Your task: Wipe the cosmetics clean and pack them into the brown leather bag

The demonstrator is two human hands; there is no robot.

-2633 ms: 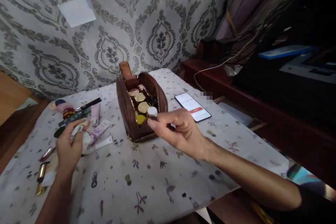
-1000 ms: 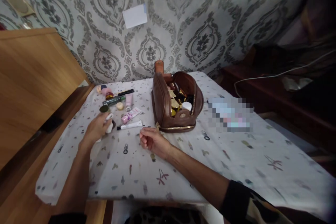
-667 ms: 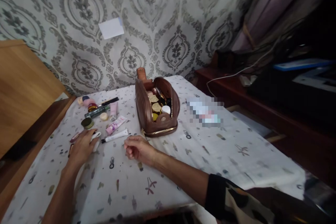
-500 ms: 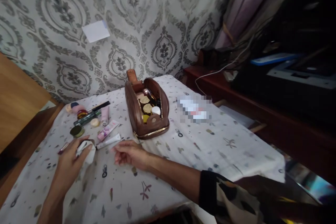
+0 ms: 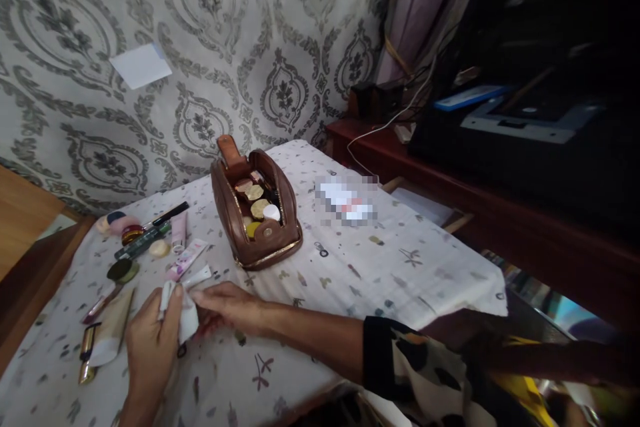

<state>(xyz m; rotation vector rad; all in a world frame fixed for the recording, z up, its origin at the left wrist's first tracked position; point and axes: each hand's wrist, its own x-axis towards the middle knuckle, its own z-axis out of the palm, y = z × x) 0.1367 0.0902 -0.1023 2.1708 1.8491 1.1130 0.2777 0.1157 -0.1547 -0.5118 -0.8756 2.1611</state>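
My left hand is closed around a crumpled white wipe, which bulges out past the thumb. From the right, my right hand meets the wipe's edge; its fingers are curled, and what they hold, if anything, is hidden. Just beyond the hands lie a white tube, a pink patterned tube and a pale pink tube. Left of my left hand are a beige tube and a black-and-gold lipstick tube. An unzipped brown cosmetic bag stands behind, with several round jars inside.
At the table's left are a dark green-lidded jar, a cream round piece, a green tube and a black pencil-like stick. A blurred white item lies right of the bag. A dark red desk borders the right side.
The view has turned right. My hands have come together, with the right fingers now at the wipe. The beige tube and lipstick tube now show left of my left hand.
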